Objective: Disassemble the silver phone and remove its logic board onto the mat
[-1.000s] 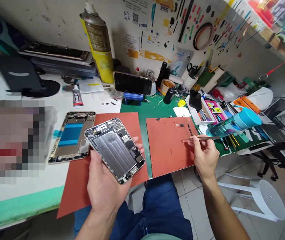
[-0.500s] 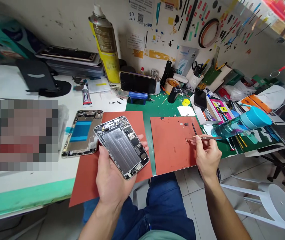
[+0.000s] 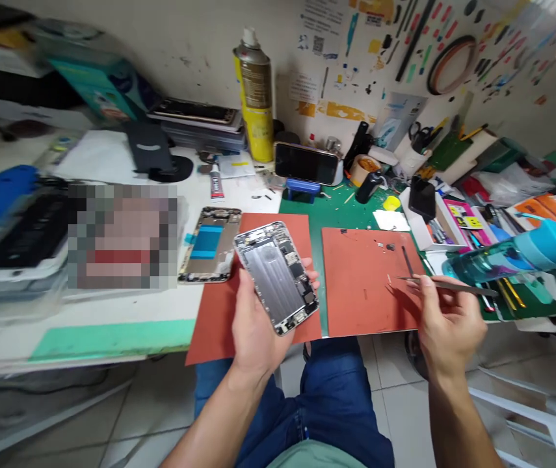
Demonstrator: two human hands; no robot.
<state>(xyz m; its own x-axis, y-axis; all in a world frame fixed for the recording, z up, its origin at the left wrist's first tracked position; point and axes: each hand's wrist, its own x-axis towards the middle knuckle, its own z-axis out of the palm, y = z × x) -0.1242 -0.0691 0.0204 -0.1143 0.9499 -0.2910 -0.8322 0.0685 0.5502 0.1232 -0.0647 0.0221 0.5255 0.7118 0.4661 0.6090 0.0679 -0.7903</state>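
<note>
My left hand point(image 3: 258, 325) holds an opened phone housing point(image 3: 278, 279) with its inner parts facing up, tilted above the left red mat point(image 3: 214, 325). Thumb and fingers grip its two long sides. In my right hand point(image 3: 448, 318) is a pair of tweezers point(image 3: 458, 285), pinched between thumb and fingers, with the tips pointing left over the right red mat point(image 3: 356, 279). Near the tips lie tiny parts and a dark thin tool point(image 3: 408, 261). A second phone frame point(image 3: 210, 246) with blue tape rests left of the held housing.
A phone point(image 3: 305, 162) leans on a blue stand at the back, beside a yellow spray can point(image 3: 257, 104). Towards the right are a blue bottle point(image 3: 512, 253) and a white box point(image 3: 434, 224) of tools. Far left lies a black-and-white phone part point(image 3: 28, 227).
The view has swung left, so the bench appears shifted right. My right hand has drawn slightly back from the small parts, tweezers still held. My left hand still holds the housing.
</note>
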